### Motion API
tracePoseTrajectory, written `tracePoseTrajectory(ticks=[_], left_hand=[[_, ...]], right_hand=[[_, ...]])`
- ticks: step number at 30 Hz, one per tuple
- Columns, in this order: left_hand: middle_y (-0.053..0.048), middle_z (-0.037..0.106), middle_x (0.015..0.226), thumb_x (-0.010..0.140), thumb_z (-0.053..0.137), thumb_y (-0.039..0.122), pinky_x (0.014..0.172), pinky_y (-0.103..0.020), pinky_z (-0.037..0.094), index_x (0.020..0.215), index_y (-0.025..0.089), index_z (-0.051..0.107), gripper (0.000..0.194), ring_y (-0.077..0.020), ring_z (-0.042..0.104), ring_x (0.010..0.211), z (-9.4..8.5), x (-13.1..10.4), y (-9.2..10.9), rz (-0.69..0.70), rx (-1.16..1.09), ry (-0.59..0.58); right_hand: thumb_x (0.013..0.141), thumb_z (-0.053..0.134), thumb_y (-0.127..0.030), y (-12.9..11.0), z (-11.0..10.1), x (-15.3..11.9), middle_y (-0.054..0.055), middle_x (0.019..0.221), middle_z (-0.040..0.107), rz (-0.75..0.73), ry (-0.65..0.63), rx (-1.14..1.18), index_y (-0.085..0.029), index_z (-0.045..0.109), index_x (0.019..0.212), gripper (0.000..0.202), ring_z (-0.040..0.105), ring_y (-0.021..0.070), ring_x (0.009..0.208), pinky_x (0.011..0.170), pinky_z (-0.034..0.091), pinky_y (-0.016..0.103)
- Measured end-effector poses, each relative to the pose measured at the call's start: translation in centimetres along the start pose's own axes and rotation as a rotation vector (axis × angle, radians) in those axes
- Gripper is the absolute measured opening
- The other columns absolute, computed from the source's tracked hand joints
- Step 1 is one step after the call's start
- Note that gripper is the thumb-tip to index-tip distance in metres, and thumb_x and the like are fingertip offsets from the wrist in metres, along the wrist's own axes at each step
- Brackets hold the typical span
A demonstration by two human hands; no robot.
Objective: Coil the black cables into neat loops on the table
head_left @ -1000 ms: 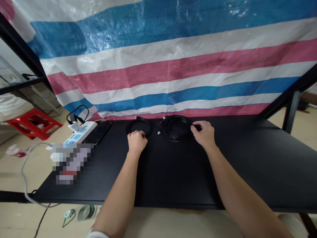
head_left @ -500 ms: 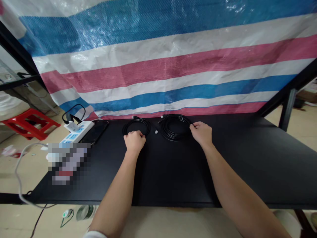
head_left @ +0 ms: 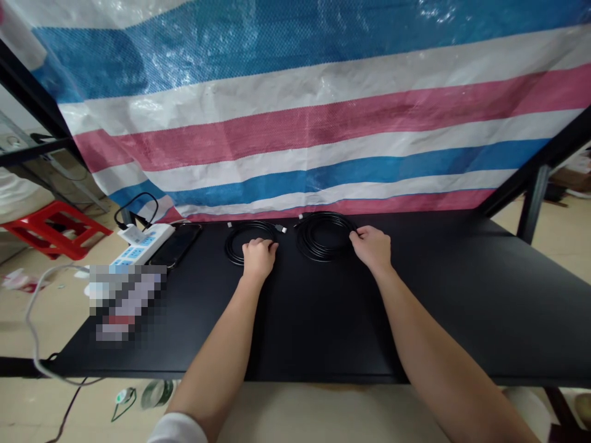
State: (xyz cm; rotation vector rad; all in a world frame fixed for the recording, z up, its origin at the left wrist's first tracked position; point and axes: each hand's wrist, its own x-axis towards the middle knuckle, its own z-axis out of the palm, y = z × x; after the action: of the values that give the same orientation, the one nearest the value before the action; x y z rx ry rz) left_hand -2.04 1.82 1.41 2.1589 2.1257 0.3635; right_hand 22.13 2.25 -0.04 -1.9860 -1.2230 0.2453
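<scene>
Two coils of black cable lie side by side near the back of a black tabletop. My left hand is closed on the near right part of the smaller cable coil, its fingertips partly hidden. That coil's light-tipped plugs show at its back left and back right. The larger cable coil lies to the right, with a pale plug at its back left. My right hand pinches the right edge of this larger coil between thumb and fingers.
On the left stand a white power strip with a plugged-in adapter and a black phone, beside a blurred patch. A striped plastic sheet hangs behind the table. A red stool is on the floor at left.
My left hand has shifted slightly right along the smaller coil. The coil's right plug has moved up and left, and its other plug now shows at the back left. My right hand stays nearly still.
</scene>
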Motion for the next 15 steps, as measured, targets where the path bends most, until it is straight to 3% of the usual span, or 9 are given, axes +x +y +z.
tracePoseTrajectory(ticks=[2,5,9,11,15], left_hand=[[-0.012,0.066,0.111,0.087,0.044,0.033,0.095,-0.042,0.038,0.101,0.021,0.070,0.032,-0.0279,0.056,0.110,-0.4,-0.3,0.2,-0.018,0.005,0.052],[-0.015,0.059,0.122,0.080,0.049,0.038,0.097,-0.048,0.037,0.110,0.020,0.066,0.039,-0.0337,0.049,0.119,-1.4,-0.9,0.4,-0.187,0.016,0.119],[-0.022,0.046,0.136,0.069,0.058,0.043,0.093,-0.053,0.040,0.122,0.015,0.057,0.060,-0.0411,0.042,0.125,-2.6,-1.4,0.0,-0.364,0.022,-0.027],[-0.023,0.045,0.137,0.068,0.059,0.040,0.094,-0.053,0.041,0.120,0.015,0.058,0.058,-0.0409,0.042,0.125,-2.7,-1.4,-0.3,-0.346,0.047,-0.074],[-0.017,0.057,0.121,0.076,0.053,0.030,0.092,-0.043,0.046,0.109,0.019,0.064,0.036,-0.0321,0.053,0.115,-2.0,-1.0,-0.7,-0.224,0.026,-0.088]], right_hand=[[0.065,0.057,-0.031,-0.4,-0.3,-0.2,0.005,0.066,0.069,0.007,-0.014,-0.002,-0.025,0.063,0.063,0.009,0.066,0.0273,0.073,0.068,0.049,0.038],[0.066,0.056,-0.031,-0.5,-0.4,-0.2,0.005,0.067,0.070,0.013,-0.032,-0.007,-0.025,0.064,0.064,0.010,0.066,0.0270,0.074,0.068,0.049,0.037],[0.066,0.056,-0.032,0.0,-0.2,0.1,0.004,0.064,0.068,-0.014,-0.024,0.010,-0.026,0.063,0.063,0.010,0.066,0.0259,0.070,0.066,0.049,0.037],[0.065,0.057,-0.033,0.3,0.0,0.2,0.003,0.062,0.068,-0.037,-0.007,0.024,-0.026,0.063,0.062,0.009,0.065,0.0253,0.067,0.065,0.049,0.036],[0.065,0.058,-0.032,0.3,0.0,0.2,0.004,0.064,0.068,-0.018,-0.014,0.013,-0.025,0.063,0.062,0.009,0.065,0.0254,0.069,0.066,0.048,0.037]])
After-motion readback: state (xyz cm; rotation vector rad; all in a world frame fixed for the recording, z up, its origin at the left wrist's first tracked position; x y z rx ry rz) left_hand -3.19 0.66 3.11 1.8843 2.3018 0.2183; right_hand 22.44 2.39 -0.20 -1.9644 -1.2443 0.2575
